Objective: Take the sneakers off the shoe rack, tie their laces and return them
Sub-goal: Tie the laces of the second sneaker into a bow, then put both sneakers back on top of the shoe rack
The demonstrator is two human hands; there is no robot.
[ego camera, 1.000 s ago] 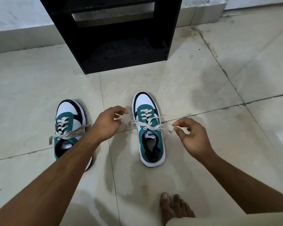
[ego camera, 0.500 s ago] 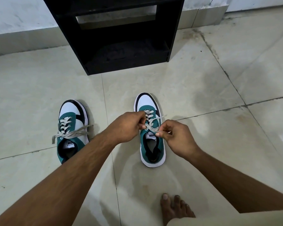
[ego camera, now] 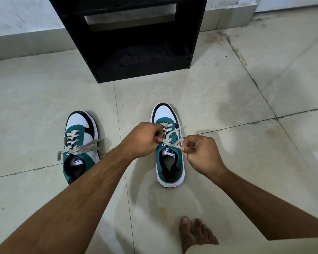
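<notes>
Two teal, white and black sneakers stand on the tiled floor, toes pointing away from me. The right sneaker has my left hand pinching one end of its grey laces over the tongue. My right hand pinches the other lace end just to the right. The left sneaker stands apart with its laces loose and spread sideways. The black shoe rack stands behind them, its lower shelf holding no shoes.
A bare foot rests on the floor at the bottom right, beside a beige trouser leg. A white wall with a tiled skirting runs behind the rack. Pale floor tiles with dark grout lines surround the shoes.
Both hands moved inward from either side of the right sneaker, closed on its lace ends and now hold them taut over the tongue. The left sneaker has not moved.
</notes>
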